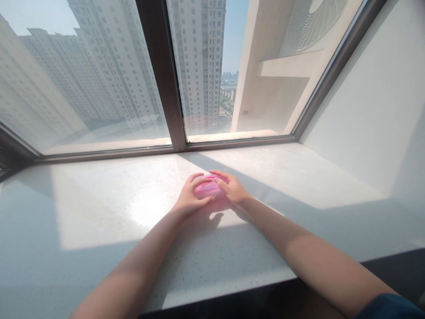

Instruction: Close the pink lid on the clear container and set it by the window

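A pink, see-through, rounded object [206, 189] sits on the speckled white windowsill [219, 261], and its exact kind cannot be made out. Around its left side curves my left hand [190, 196], with the fingers over the top edge and the thumb along the near side. My right hand [235, 188] holds it from the right, its fingers bent across the top and far side. Both hands partly cover it. Pinkish light and hand shadows fall on the sill just below and to the right of it.
Behind the sill stands a window with a dark brown frame [162, 66]; tall buildings [113, 57] and an outdoor fan unit [314, 22] show through the glass. A white wall [372, 102] closes off the right side. The sill's front edge drops into darkness.
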